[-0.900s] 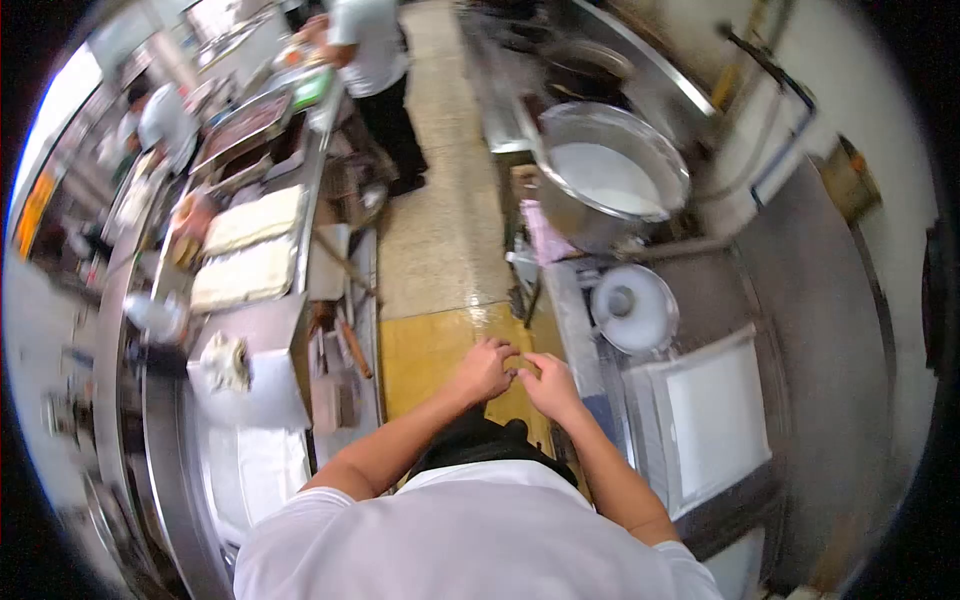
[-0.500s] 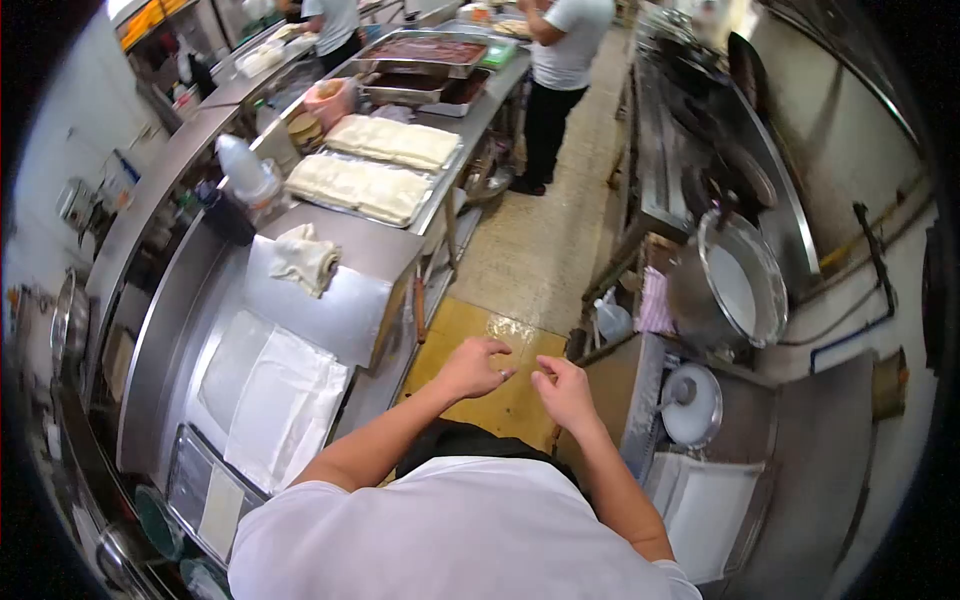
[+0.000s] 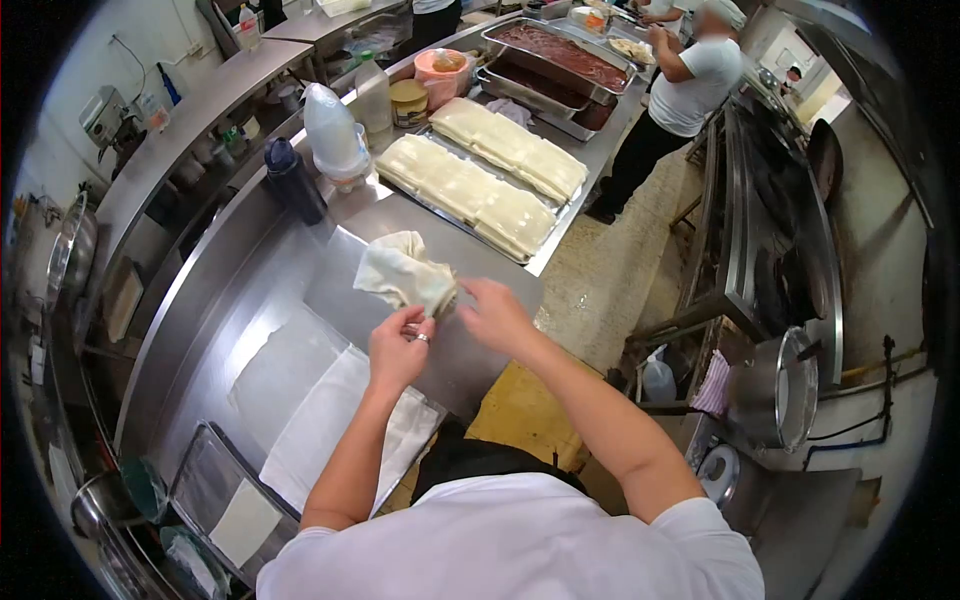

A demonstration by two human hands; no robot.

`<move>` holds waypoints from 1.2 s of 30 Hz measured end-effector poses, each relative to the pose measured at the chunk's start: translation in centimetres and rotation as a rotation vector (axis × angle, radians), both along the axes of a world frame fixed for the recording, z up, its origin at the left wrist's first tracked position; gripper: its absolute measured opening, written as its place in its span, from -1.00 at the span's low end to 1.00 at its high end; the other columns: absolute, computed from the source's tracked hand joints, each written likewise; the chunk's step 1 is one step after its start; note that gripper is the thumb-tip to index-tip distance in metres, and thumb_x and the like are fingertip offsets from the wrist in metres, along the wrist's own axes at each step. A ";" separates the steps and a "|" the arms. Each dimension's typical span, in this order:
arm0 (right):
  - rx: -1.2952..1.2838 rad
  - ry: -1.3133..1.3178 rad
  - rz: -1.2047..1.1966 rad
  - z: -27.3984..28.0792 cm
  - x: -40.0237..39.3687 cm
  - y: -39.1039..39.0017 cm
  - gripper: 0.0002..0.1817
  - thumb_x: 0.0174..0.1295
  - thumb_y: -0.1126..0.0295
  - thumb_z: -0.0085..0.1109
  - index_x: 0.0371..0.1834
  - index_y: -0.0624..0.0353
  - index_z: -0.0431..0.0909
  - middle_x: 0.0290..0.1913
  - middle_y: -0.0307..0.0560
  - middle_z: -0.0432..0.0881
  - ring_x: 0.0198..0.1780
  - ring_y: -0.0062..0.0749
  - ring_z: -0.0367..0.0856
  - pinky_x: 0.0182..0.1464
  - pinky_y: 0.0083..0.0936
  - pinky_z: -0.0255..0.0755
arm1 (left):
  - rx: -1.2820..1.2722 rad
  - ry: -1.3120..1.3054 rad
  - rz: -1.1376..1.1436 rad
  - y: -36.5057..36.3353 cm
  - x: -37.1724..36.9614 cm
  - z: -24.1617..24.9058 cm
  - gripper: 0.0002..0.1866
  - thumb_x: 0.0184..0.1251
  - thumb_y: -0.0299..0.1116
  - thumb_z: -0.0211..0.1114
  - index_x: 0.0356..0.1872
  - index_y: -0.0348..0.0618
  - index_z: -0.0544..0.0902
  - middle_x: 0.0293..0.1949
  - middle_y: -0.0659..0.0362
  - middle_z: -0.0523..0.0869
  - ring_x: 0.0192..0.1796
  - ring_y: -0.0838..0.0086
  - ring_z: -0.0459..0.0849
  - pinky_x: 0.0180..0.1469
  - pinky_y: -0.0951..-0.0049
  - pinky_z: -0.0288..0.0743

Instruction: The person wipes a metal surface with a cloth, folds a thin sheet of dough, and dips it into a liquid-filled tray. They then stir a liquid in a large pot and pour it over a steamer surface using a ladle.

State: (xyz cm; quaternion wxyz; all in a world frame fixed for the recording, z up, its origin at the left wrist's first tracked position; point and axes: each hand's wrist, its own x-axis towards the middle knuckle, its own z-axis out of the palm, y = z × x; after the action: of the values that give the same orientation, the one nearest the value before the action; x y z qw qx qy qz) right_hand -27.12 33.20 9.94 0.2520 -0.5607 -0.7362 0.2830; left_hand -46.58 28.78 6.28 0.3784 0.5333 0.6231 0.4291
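Note:
A crumpled cream cloth (image 3: pixel 398 268) lies bunched over the steel counter (image 3: pixel 355 300) in front of me. My left hand (image 3: pixel 402 345), with a ring on one finger, pinches the lower edge of that cloth. At the cloth's right edge is my right hand (image 3: pixel 496 318), slightly blurred, its curled fingertips closed on the fabric. Below my left forearm, a folded white cloth (image 3: pixel 335 435) is spread along the near counter.
Beyond the cloth, a metal tray carries pale layered sheets (image 3: pixel 470 195). A white bottle (image 3: pixel 333 125) and a dark bottle (image 3: pixel 295 180) stand left of it. Farther back are pans of reddish-brown filling (image 3: pixel 560 55). A co-worker (image 3: pixel 690 85) stands in the aisle; a large pot (image 3: pixel 775 390) sits right.
My view has turned toward the left counter. Both hands have moved from above the floor mat to the crumpled cloth and taken hold of its edges.

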 end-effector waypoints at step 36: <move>0.541 -0.236 -0.729 5.9 23.0 -39.8 -0.71 -0.09 0.43 0.38 -0.31 0.17 0.48 -0.31 0.01 0.56 -0.20 0.07 0.64 -0.15 -0.10 0.52 | 0.403 -0.287 -1.144 -24.6 25.2 9.6 -0.52 0.32 -0.53 0.39 0.26 -0.32 0.55 -0.23 0.10 0.76 -0.34 0.56 0.71 -0.27 0.54 0.64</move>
State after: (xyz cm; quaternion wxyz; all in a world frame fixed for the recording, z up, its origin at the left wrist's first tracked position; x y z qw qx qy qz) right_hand -4.16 -6.55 15.80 0.3866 -0.7253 -0.5623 -0.0916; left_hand -21.40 4.19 15.92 0.5201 0.7807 0.0885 0.3350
